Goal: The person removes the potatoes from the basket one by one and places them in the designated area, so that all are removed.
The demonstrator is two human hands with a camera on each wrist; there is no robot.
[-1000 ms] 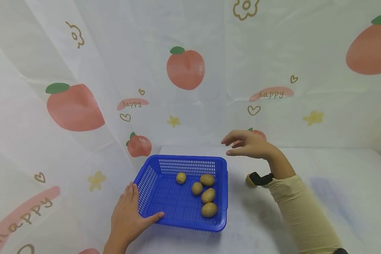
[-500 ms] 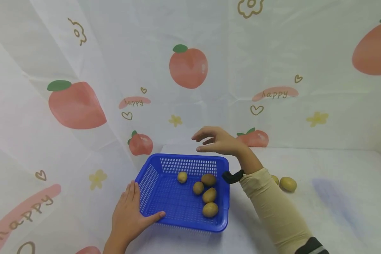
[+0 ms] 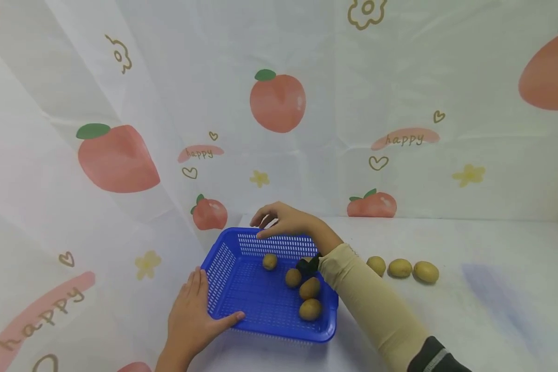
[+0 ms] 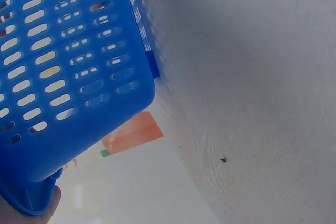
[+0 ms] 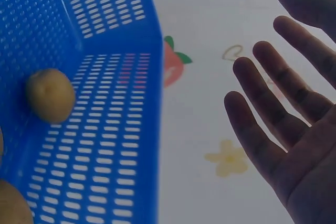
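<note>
A blue plastic basket [image 3: 256, 297] with slotted walls stands on the white surface. Inside it, one potato [image 3: 269, 262] lies near the back wall, and several more, such as this potato [image 3: 310, 310], are along the right side. My left hand [image 3: 192, 315] rests on the basket's front left corner, fingers straight along the left rim and thumb on the front rim. Above the back rim hovers my right hand [image 3: 285, 219], holding nothing; the right wrist view shows its fingers spread beside the basket wall. A black wrist strap partly hides one potato in the basket.
Three potatoes lie in a row on the table right of the basket: a left potato [image 3: 376, 265], partly behind the right sleeve, a middle potato [image 3: 400, 268] and a right potato [image 3: 426, 272]. A white sheet [image 3: 330, 155] printed with fruit hangs behind and at the left.
My right hand has moved left from beside the basket to above its back rim. The row of potatoes at the right has come into view from behind the arm. My left hand has stayed put.
</note>
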